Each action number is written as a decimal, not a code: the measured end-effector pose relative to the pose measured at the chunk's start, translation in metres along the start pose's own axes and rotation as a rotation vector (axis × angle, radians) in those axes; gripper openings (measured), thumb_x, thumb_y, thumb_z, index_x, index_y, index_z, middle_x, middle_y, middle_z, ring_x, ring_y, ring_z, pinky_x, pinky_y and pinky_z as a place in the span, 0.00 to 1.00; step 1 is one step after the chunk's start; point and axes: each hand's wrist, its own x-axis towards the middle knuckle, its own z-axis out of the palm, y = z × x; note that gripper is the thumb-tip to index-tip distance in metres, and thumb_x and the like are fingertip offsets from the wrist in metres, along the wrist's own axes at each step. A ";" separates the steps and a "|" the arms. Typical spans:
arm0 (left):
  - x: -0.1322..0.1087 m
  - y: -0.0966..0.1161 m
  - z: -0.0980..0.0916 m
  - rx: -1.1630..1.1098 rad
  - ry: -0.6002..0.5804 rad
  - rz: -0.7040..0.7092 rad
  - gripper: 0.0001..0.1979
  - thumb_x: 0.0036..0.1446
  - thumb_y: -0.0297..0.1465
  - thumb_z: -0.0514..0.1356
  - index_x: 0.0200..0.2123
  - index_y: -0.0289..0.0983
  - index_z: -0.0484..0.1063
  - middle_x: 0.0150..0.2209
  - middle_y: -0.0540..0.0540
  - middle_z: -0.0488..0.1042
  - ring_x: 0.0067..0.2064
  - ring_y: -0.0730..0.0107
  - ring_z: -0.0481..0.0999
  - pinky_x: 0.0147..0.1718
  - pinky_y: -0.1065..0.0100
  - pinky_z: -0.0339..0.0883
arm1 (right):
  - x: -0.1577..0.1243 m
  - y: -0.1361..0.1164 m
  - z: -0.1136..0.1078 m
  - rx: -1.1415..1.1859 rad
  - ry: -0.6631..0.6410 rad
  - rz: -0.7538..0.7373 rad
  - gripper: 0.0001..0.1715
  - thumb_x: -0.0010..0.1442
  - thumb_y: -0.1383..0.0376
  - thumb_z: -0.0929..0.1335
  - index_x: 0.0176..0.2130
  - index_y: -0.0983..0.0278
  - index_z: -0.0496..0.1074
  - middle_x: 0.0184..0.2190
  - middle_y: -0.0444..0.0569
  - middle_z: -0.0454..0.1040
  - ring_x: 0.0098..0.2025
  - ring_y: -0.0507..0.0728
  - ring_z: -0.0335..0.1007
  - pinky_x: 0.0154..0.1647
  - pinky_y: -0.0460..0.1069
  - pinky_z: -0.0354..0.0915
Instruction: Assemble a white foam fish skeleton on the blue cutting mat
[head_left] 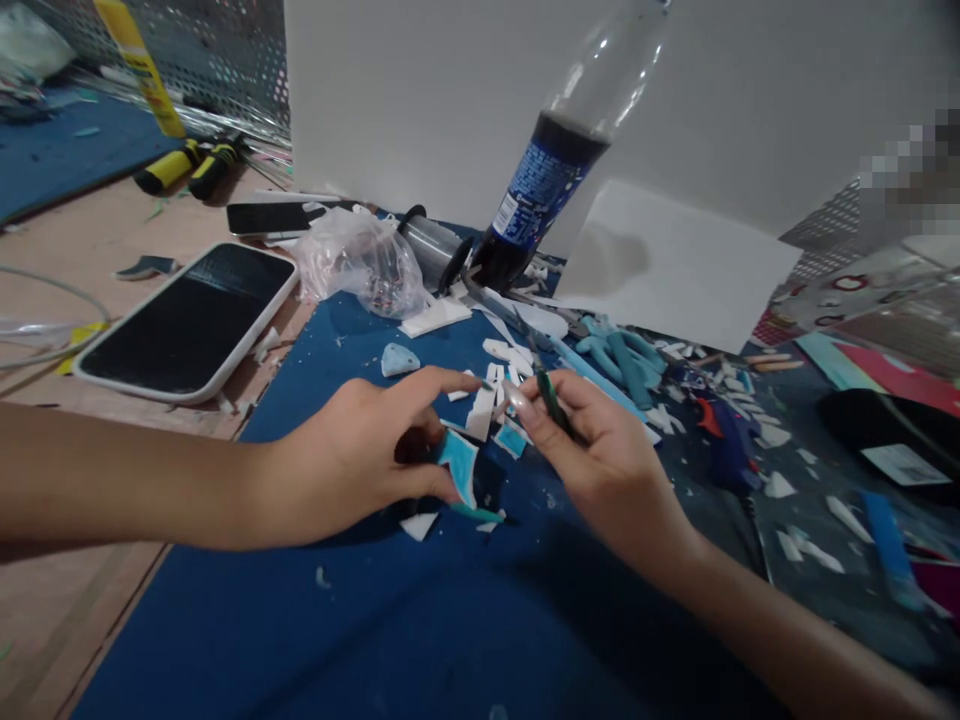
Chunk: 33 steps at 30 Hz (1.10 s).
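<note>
My left hand (375,450) is closed around a small light-blue piece with white edges (461,470), pinched between thumb and fingers just above the blue mat (360,620). Its index finger stretches towards my right hand (600,440). That hand is closed on a slim dark-green tool (553,405) whose kind I cannot make out. Between and beneath the hands lie white scraps (484,405) and a small blue square piece (512,438). A pale-blue chip (399,360) rests beyond my left hand.
A half-full cola bottle (536,180) stands tilted in view beside a wire spool (435,250) and a plastic bag (364,260). A phone (191,320) lies left. Teal-handled pliers (622,355), a dark-blue glue gun (727,440) and scattered scraps occupy the right.
</note>
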 end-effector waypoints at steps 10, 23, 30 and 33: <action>0.002 -0.007 -0.001 -0.080 0.081 -0.048 0.15 0.53 0.35 0.65 0.45 0.42 0.76 0.26 0.53 0.74 0.25 0.77 0.70 0.21 0.79 0.63 | -0.008 0.003 -0.002 0.033 -0.139 -0.062 0.10 0.64 0.57 0.64 0.37 0.61 0.68 0.21 0.41 0.61 0.21 0.49 0.54 0.20 0.45 0.55; -0.003 -0.010 0.001 0.152 0.117 0.269 0.14 0.58 0.31 0.62 0.47 0.34 0.74 0.38 0.43 0.78 0.35 0.70 0.77 0.32 0.74 0.69 | -0.012 -0.005 -0.004 0.178 -0.309 -0.054 0.06 0.62 0.64 0.65 0.42 0.62 0.65 0.23 0.40 0.60 0.21 0.48 0.51 0.20 0.44 0.54; -0.001 -0.008 -0.002 -0.084 0.101 0.073 0.13 0.48 0.30 0.69 0.39 0.36 0.77 0.26 0.51 0.74 0.25 0.77 0.70 0.24 0.78 0.66 | -0.010 -0.001 -0.009 0.263 -0.232 -0.103 0.13 0.69 0.57 0.58 0.35 0.60 0.62 0.26 0.43 0.65 0.24 0.49 0.60 0.23 0.45 0.60; 0.002 -0.009 -0.001 -0.302 0.056 -0.065 0.17 0.47 0.33 0.70 0.42 0.39 0.77 0.23 0.54 0.69 0.25 0.78 0.69 0.21 0.79 0.67 | -0.007 -0.003 -0.010 0.308 -0.275 -0.071 0.18 0.69 0.54 0.57 0.33 0.61 0.65 0.27 0.43 0.67 0.22 0.47 0.59 0.20 0.44 0.57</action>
